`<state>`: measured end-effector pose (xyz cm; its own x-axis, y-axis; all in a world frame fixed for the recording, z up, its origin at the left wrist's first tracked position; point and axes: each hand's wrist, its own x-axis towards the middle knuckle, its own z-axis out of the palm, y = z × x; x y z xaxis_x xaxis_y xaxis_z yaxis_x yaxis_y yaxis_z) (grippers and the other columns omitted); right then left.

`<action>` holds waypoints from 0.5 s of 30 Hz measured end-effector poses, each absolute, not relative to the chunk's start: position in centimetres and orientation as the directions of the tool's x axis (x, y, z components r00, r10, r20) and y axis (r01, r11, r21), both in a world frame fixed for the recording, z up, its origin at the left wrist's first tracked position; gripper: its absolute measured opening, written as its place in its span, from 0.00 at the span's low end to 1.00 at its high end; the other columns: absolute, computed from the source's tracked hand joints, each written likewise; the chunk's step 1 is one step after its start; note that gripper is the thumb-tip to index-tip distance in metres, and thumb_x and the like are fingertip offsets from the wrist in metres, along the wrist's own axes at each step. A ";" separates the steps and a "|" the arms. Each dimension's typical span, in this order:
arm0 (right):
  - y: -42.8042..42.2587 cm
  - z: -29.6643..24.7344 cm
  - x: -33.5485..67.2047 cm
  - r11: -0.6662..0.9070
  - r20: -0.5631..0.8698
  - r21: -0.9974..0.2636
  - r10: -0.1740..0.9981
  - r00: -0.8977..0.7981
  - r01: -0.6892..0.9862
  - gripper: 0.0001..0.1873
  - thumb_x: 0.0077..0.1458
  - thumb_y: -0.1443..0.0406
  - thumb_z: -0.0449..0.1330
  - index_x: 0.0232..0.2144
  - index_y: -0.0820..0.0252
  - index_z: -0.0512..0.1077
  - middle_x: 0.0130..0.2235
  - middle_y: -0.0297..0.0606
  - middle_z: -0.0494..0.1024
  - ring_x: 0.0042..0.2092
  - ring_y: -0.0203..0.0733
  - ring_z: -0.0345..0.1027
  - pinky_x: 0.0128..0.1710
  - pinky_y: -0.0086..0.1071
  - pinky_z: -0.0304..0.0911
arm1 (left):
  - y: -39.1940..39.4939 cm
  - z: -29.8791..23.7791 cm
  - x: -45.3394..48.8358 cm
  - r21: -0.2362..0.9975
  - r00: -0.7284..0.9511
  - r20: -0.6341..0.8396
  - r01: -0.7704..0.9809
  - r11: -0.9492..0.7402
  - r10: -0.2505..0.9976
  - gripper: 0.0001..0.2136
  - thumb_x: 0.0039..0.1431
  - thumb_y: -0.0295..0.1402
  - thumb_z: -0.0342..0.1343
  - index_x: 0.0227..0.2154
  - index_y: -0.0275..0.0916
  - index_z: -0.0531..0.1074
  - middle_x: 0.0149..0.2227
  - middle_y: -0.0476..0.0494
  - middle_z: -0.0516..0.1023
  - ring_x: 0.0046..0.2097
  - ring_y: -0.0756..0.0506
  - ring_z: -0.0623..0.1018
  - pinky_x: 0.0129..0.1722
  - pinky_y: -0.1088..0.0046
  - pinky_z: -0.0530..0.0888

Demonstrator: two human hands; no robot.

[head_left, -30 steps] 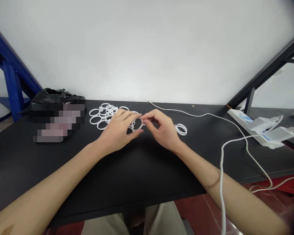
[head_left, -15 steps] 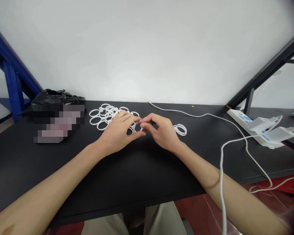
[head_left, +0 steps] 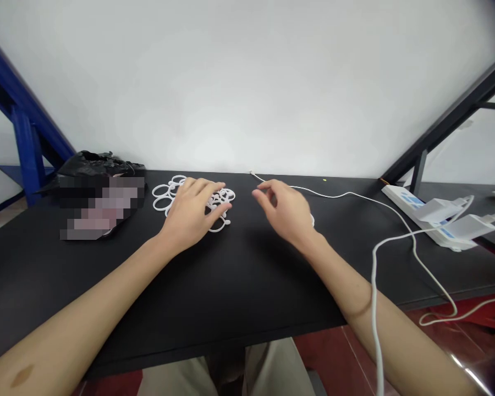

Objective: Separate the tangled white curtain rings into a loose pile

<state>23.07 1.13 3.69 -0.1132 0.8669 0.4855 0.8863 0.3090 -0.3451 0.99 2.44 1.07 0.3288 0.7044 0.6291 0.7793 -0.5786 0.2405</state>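
A pile of white rings with small round tabs (head_left: 161, 204) lies on the black table, partly covered by my left hand (head_left: 192, 212). That hand is palm down over the pile with its fingers apart, the thumb near a ring at the pile's front edge. To the right, my right hand (head_left: 286, 212) hovers above the table. Its fingers are curved, thumb and forefinger slightly apart, and I see nothing between them. A bit of a white ring (head_left: 312, 220) shows beside the right wrist; the hand hides the rest.
A black plastic bag (head_left: 94, 162) sits at the left, with a blurred-out patch over it. A white power strip (head_left: 412, 206) with plugged-in adapters lies at the right. A white cable (head_left: 375, 308) crosses in front of my right forearm. A pale wall (head_left: 247, 88) stands behind the table.
My hands have come apart. The left moved slightly left over the pile, while the right moved right, now covering most of the small group of rings there. The ring between them lies by the left thumb.
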 end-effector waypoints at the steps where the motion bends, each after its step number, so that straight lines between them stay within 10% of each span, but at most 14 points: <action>1: 1.3 3.9 23.6 0.178 0.460 -0.261 0.887 -0.039 0.949 0.16 0.64 0.54 0.54 0.44 0.57 0.74 0.39 0.41 0.78 0.37 0.45 0.73 0.36 0.35 0.63 | 2.7 1.0 0.7 0.244 0.281 0.629 0.814 -0.528 0.725 0.18 0.65 0.43 0.51 0.53 0.39 0.71 0.46 0.39 0.76 0.49 0.37 0.69 0.52 0.57 0.67; 6: 1.9 3.9 25.5 -0.092 0.201 -0.038 0.975 0.098 0.995 0.19 0.62 0.53 0.56 0.44 0.63 0.73 0.46 0.52 0.76 0.45 0.58 0.73 0.40 0.44 0.65 | 3.7 0.5 -0.6 0.260 0.109 0.550 0.920 -0.294 0.828 0.23 0.65 0.44 0.48 0.56 0.37 0.70 0.53 0.34 0.74 0.53 0.31 0.67 0.52 0.51 0.66; 15: 2.3 2.0 24.6 0.342 0.275 -0.125 0.914 -0.299 0.931 0.14 0.60 0.73 0.53 0.46 0.62 0.72 0.45 0.45 0.75 0.42 0.45 0.72 0.43 0.38 0.65 | 2.7 0.6 0.8 0.265 0.255 0.541 0.853 -0.450 0.801 0.19 0.65 0.42 0.49 0.54 0.39 0.71 0.51 0.38 0.75 0.53 0.34 0.66 0.54 0.51 0.64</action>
